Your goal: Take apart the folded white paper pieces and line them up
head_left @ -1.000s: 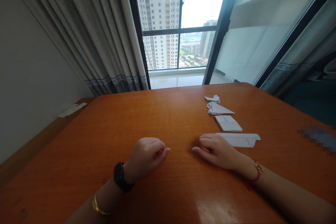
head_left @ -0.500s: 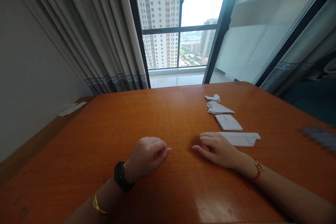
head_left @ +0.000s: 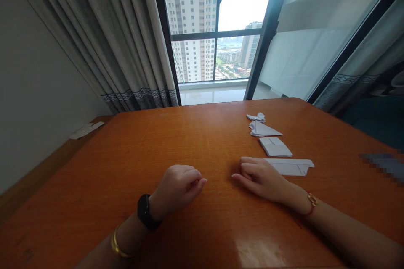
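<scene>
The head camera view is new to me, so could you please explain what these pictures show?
There is no robot here: a camera on a person's head looks forward and down, and every picture comes from it. The hands are the person's own left hand and right hand, over a wooden table. On it lie four folded white papers: a long strip, a square packet, a pointed piece and a small piece. Both hands are curled, with nothing visible in them. The right hand hides the strip's near end; whether they touch is unclear.
</scene>
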Demonstrator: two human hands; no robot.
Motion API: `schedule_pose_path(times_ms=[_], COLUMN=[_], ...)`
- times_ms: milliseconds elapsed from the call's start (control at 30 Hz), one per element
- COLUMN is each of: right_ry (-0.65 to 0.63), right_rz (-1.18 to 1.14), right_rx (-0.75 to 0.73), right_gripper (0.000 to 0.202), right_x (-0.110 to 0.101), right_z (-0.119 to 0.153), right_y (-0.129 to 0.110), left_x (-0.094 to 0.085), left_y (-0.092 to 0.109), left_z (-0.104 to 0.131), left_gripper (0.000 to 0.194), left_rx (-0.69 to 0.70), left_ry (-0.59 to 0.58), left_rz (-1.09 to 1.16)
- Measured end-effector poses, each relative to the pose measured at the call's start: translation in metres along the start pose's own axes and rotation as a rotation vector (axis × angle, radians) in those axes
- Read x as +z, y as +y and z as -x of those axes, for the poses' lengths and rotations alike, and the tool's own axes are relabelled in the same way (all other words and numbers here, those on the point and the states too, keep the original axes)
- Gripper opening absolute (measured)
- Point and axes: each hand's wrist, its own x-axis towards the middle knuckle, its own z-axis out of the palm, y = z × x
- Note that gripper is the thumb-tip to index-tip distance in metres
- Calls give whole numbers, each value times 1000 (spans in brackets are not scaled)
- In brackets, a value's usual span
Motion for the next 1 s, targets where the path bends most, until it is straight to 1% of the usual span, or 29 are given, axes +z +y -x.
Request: schedule_pose_path(times_ms=[467, 1000], right_ry=[28, 49], right_rz=[-72, -106], right_rx=[30, -2], right_gripper=[38, 37], right_x=[0, -1], right_z=[-1, -2], right_y=[-1, -2], left_x=[3, 4], left_y=[0, 2], left_z=[2, 1], left_gripper=[25, 24], left_rx=[-5, -7], left_ry=[-43, -88], left_rz=[-14, -15])
